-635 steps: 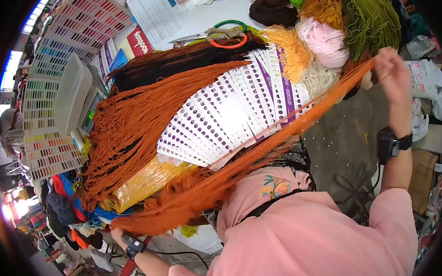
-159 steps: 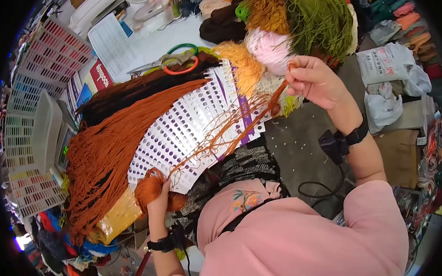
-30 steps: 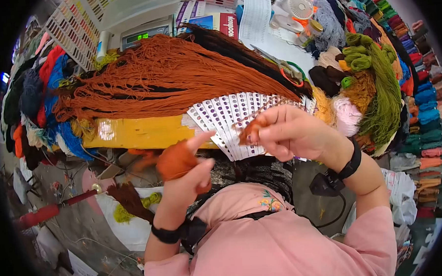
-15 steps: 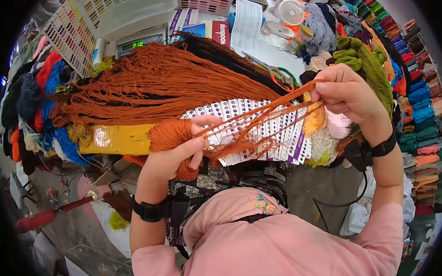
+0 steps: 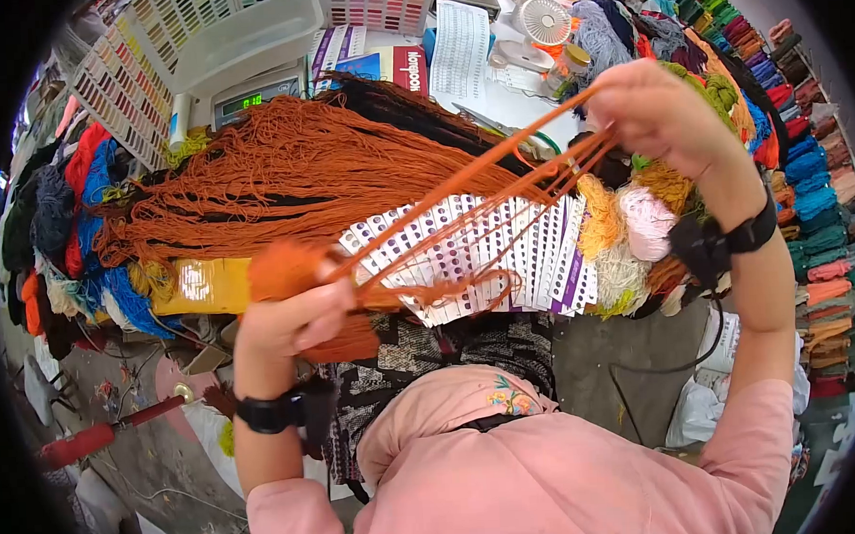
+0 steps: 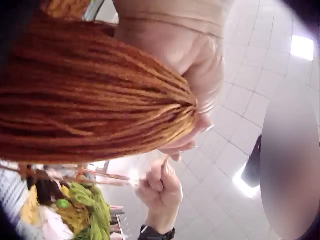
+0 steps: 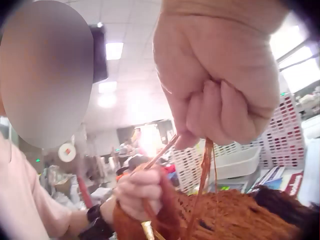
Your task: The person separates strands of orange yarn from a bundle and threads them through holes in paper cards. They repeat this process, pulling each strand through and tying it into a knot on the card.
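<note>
My left hand [image 5: 296, 320] grips a wound hank of rust-orange yarn [image 5: 284, 268], which bulges out on both sides of the fingers. Up and to the right, my right hand [image 5: 664, 118] holds several strands [image 5: 499, 159] of the same yarn, stretched taut between both hands; a looser loop droops below them. In the right wrist view the right fingers [image 7: 215, 112] are curled tightly, with strands coming out beneath. The left wrist view shows the hank [image 6: 95, 95] gathered to a point at the left hand [image 6: 192, 65]. Fanned shade cards [image 5: 484, 245] lie beneath the strands.
A long spread of rust-orange yarn [image 5: 280, 178] covers the table's middle. Behind it stand a digital scale [image 5: 249, 103], a plastic tray [image 5: 246, 36], a notebook [image 5: 409, 69] and a small fan [image 5: 545, 20]. Pink yarn [image 5: 647, 221] and other coloured hanks lie at the right.
Over the last second my hands have moved apart, the right one up and to the right, drawing the strands taut. The left hand with the hank has shifted left.
</note>
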Demonstrator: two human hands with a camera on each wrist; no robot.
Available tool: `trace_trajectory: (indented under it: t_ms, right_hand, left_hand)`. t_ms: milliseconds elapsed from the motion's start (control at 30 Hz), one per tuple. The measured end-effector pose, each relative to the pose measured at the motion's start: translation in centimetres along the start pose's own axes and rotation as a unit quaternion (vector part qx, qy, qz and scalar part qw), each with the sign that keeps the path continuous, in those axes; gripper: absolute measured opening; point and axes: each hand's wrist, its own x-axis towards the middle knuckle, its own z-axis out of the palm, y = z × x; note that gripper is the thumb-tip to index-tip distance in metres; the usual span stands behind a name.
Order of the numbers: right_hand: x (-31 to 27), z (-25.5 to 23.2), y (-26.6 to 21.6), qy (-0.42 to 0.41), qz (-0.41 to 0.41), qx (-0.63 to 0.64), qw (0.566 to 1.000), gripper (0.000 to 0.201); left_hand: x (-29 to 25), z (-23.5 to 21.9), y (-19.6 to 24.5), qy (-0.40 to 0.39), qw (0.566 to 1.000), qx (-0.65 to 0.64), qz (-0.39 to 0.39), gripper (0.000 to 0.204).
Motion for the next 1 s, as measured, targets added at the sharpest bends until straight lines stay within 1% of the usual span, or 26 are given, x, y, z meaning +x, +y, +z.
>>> trace_trajectory:
  t_ms: [33,67,133,167,200,233,267,300,333,367,400,433,467,500,533,567,600,633,700,733,767,800,833,867,900,1000]
  right_hand:
    - [-0.1,-2.0,0.4,0.037,-0.015,0.011,0.999,0.015]
    - [-0.1,-3.9,0.8,0.073,-0.031,0.023,0.997,0.015]
    - [-0.3,-7.4,1.3,0.166,-0.052,0.062,0.983,0.013]
    - [-0.5,-8.8,1.4,0.119,-0.067,0.019,0.99,0.013]
    - [-0.2,-9.4,1.8,0.117,-0.062,0.024,0.991,0.014]
    - [0.1,-9.5,2.0,0.115,-0.056,0.027,0.991,0.015]
    - [0.3,-9.5,2.2,0.113,-0.048,0.032,0.992,0.016]
    - [0.7,-9.5,1.9,0.133,-0.054,0.053,0.988,0.016]
    - [0.7,-9.4,1.6,0.13,-0.056,0.044,0.989,0.016]
    - [0.7,-9.3,1.4,0.126,-0.059,0.035,0.99,0.016]
    - [0.8,-9.3,1.0,0.123,-0.063,0.025,0.99,0.016]
    - [0.4,-9.6,0.6,0.064,-0.049,-0.002,0.997,0.018]
    - [0.0,-9.2,0.5,0.091,-0.075,-0.012,0.993,0.018]
    - [-0.6,-8.6,0.4,0.117,-0.1,-0.023,0.988,0.019]
    - [-0.8,-8.3,0.2,0.142,-0.124,-0.032,0.982,0.019]
    - [-1.3,-9.6,-0.4,0.049,-0.143,-0.062,0.986,0.02]
    - [-1.6,-10.2,-0.8,-0.011,-0.194,0.015,0.981,0.022]
    - [-2.2,-10.7,-1.3,-0.055,-0.195,0.095,0.975,0.023]
    - [-2.8,-10.4,-2.5,-0.112,-0.217,0.172,0.954,0.023]
    - [-2.8,-9.4,-3.3,-0.124,-0.238,0.169,0.948,0.022]
    - [-3.0,-8.5,-3.7,-0.135,-0.259,0.167,0.942,0.022]
    - [-3.5,-7.7,-3.9,-0.029,-0.246,0.182,0.952,0.021]
    - [-4.0,-6.9,-4.2,0.077,-0.231,0.194,0.95,0.021]
    - [-4.2,-6.5,-4.3,0.181,-0.213,0.202,0.939,0.021]
    - [-3.3,-7.8,-4.6,-0.102,-0.24,0.179,0.949,0.022]
    - [-3.2,-10.4,-4.0,0.019,-0.208,0.163,0.964,0.02]
  left_hand:
    - [-1.0,-2.6,-0.3,-0.022,0.999,-0.024,-0.01,0.01]
    - [-2.1,-3.6,-0.3,0.045,0.999,-0.021,-0.013,0.01]
    - [-4.1,-4.8,-0.3,0.18,0.984,-0.012,-0.016,0.012]
    - [-4.9,-5.8,-0.6,0.166,0.986,0.031,-0.009,0.012]
    - [-5.5,-7.2,-1.2,0.151,0.986,0.075,-0.002,0.013]
    - [-5.5,-7.5,-1.6,0.136,0.984,0.117,0.005,0.014]
    - [-5.3,-7.7,-2.0,0.112,0.989,0.09,0.032,0.015]
    - [-4.9,-7.7,-2.5,0.086,0.993,0.063,0.057,0.015]
    - [-4.3,-7.4,-2.6,0.062,0.994,0.037,0.085,0.016]
    - [-4.3,-6.2,-1.5,0.09,0.993,0.054,0.057,0.016]
    - [-4.5,-6.3,-1.5,0.066,0.996,0.001,0.053,0.017]
    - [-5.0,-6.5,-1.6,0.041,0.997,-0.053,0.049,0.018]
    - [-5.4,-6.8,-1.7,0.016,0.993,-0.107,0.044,0.02]
    - [-5.1,-8.2,-3.6,0.025,0.98,-0.124,0.152,0.027]
    - [-5.5,-8.6,-3.3,0.024,0.987,-0.116,0.112,0.028]
    - [-5.9,-9.0,-2.6,0.023,0.991,-0.107,0.071,0.03]
    - [-6.1,-9.1,-2.0,0.022,0.995,-0.097,0.031,0.031]
    - [-5.9,-8.6,-1.5,0.034,0.999,-0.032,0.022,0.031]
    - [-5.4,-7.5,-1.4,0.063,0.998,0.007,-0.015,0.03]
    - [-5.2,-7.1,-1.5,0.076,0.996,0.026,-0.035,0.029]
    - [-4.9,-6.9,-1.9,0.089,0.995,0.026,-0.026,0.03]
    - [-4.8,-6.6,-2.0,0.089,0.995,0.023,-0.029,0.03]
    - [-4.7,-6.4,-2.1,0.088,0.995,0.02,-0.032,0.03]
    - [-4.6,-6.3,-2.2,0.088,0.995,0.017,-0.033,0.031]
    - [-4.8,-7.0,-2.6,0.053,0.998,0.009,-0.039,0.03]
    - [-5.5,-7.1,-2.9,0.055,0.997,-0.009,-0.051,0.03]
